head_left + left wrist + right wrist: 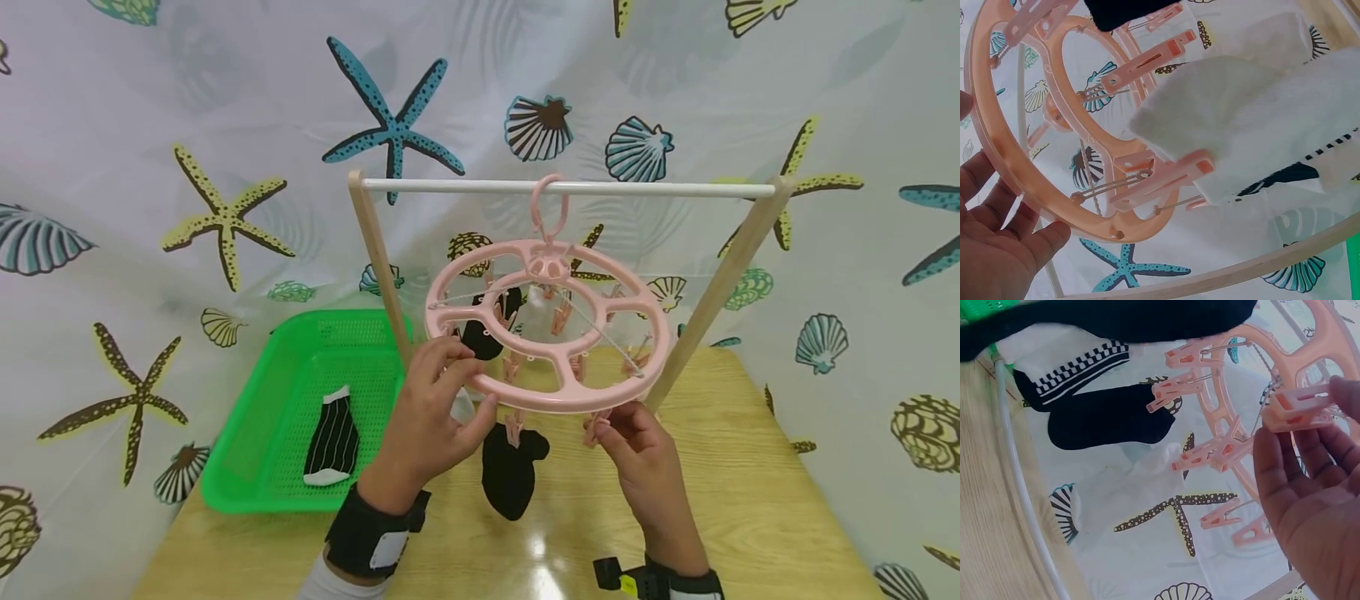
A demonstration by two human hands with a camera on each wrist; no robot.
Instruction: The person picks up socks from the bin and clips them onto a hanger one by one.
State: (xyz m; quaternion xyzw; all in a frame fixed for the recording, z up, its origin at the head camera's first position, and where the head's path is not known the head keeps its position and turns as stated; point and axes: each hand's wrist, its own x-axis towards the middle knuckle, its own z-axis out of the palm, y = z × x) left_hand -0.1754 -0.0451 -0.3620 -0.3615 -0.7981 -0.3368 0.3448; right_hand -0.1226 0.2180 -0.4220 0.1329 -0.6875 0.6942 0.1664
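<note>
A pink round clip hanger point(570, 398) hangs by its hook from a white bar. My left hand point(435, 408) holds its near left rim, with thumb and fingers at the edge. My right hand point(645, 450) pinches a pink clothespin point(1300, 407) under the near right rim, and nothing shows between its jaws. From a clothespin between my hands hangs a black sock point(510, 475). In the right wrist view, another black sock point(1110, 419), a white sock point(1129, 487) and a white sock with a checkered band point(1054, 356) hang from the ring.
A green basket point(240, 450) stands at the left, with a black-and-white striped sock point(332, 437) lying in it. The white bar point(660, 190) rests on wooden posts point(701, 308) on both sides. Below is a wooden table point(765, 500); a patterned cloth point(847, 250) hangs behind.
</note>
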